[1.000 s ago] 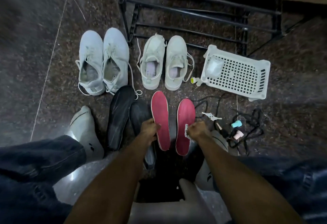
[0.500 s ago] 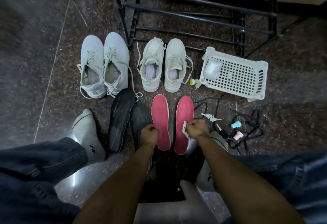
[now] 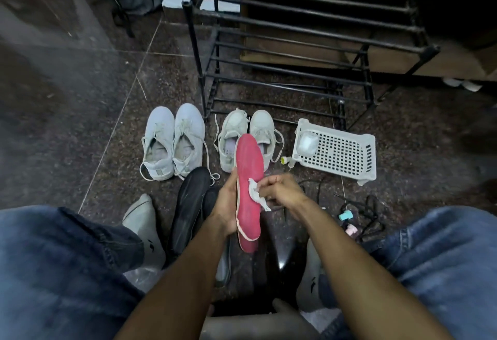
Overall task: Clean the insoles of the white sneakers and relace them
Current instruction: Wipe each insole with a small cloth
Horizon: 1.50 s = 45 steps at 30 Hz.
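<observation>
The left hand [image 3: 228, 205] holds a red insole [image 3: 248, 178] up off the floor, fingers curled round its edge. The right hand [image 3: 279, 191] pinches a small white wipe [image 3: 254, 191] (a bit crumpled) against it, near the white sneakers [image 3: 234, 138].

I see a black metal shoe rack [image 3: 295, 52] on the speckled floor [image 3: 80, 124], a white perforated basket [image 3: 338, 151] before it, black cords [image 3: 368, 213] nearby.

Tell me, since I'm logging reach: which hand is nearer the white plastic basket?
Right. The right hand, pinching a white wipe against the red insole, lies closer to the basket; the left hand grips the insole's far side.
</observation>
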Motion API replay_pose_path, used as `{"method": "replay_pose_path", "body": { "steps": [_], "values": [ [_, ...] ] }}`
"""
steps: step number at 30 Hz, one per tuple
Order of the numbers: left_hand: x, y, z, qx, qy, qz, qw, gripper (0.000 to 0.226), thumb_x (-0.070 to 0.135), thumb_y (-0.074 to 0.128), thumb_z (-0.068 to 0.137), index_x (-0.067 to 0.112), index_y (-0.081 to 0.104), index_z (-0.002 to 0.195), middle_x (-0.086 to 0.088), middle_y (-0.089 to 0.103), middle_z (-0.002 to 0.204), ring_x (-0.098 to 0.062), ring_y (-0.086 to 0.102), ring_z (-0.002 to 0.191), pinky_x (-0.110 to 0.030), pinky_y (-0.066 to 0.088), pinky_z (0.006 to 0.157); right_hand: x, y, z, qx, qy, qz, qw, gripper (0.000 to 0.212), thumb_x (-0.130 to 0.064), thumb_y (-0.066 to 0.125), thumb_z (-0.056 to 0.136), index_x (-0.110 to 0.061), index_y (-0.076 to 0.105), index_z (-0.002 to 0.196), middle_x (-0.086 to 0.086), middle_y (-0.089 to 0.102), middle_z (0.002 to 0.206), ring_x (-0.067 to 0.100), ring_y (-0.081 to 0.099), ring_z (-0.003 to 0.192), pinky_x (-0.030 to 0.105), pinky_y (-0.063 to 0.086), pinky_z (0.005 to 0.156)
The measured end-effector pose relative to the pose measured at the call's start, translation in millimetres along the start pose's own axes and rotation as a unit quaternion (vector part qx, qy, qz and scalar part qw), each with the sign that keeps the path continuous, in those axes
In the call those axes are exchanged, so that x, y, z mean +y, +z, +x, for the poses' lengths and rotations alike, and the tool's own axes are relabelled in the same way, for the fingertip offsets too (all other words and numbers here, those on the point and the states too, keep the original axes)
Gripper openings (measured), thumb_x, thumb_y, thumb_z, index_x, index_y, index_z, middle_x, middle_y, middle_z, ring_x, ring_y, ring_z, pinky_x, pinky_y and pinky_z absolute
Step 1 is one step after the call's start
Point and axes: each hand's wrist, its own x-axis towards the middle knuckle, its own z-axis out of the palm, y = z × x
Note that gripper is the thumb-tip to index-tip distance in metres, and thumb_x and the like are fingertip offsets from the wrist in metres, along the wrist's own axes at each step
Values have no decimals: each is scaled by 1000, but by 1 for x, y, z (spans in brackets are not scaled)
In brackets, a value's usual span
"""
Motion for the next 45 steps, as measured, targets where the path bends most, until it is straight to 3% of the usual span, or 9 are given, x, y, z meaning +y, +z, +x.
{"method": "replay_pose_path", "body": {
  "steps": [6,11,15,19,27,32,36,42,45],
  "values": [
    [4,18,-13,-36,49,-65,996,55,51,42,97,6,63,122,-16,69,110,-28,67,100,-41,55,87,-18,0,-24,143,-236,-200,940,10,-10,75,78,-20,75,79,-11,54,94,7,57,86,27,49,79],
    [4,29,-18,-48,34,-87,994,58,54,45,92,4,70,106,-14,70,97,-25,67,91,-39,51,90,-23,11,-59,89,-272,-410,866,14,-22,65,85,-25,73,96,-9,65,98,14,59,92,31,48,82],
    [-7,41,-22,-26,19,-60,998,59,54,42,95,6,66,118,-16,70,97,-27,69,86,-37,57,78,-31,11,-57,155,-298,-471,816,19,-25,57,91,-22,72,102,-6,66,103,16,54,97,34,46,86],
    [-26,40,-22,-41,7,32,999,57,59,55,84,10,72,106,-13,65,78,-19,61,60,-27,49,49,-57,-13,-31,251,-238,-431,834,19,-22,57,92,-21,73,103,-2,67,107,21,56,100,35,48,86],
    [-21,44,-20,-68,22,-21,997,49,50,45,96,9,68,109,-11,70,81,-21,68,61,-26,52,44,-41,-9,-57,133,-260,-414,863,14,-21,65,88,-23,75,97,-9,71,102,9,59,82,25,48,75],
    [-23,36,-15,-84,3,55,995,57,59,60,82,10,72,109,-10,67,81,-18,62,61,-26,50,46,-54,-25,-40,237,-243,-415,844,12,-18,64,89,-19,74,94,-2,71,100,15,58,91,37,49,89],
    [-24,31,-18,-58,-34,102,992,70,65,63,77,5,72,111,-14,67,85,-21,59,67,-28,52,49,-69,-42,-29,300,-175,-360,866,13,-19,66,88,-23,75,96,-3,73,94,10,57,77,24,45,69],
    [-18,53,-22,-45,13,52,998,53,55,49,91,9,73,95,-12,64,73,-21,60,58,-25,46,43,-57,-22,-47,79,-148,-230,958,13,-5,69,84,-15,76,79,-1,74,80,24,67,63,41,58,62],
    [-16,52,-20,-45,26,42,998,51,53,43,95,9,67,102,-12,64,79,-23,60,62,-27,45,44,-56,-29,-48,18,-124,-86,988,15,7,63,85,-4,72,81,12,70,72,23,60,52,30,50,44]
  ]
}}
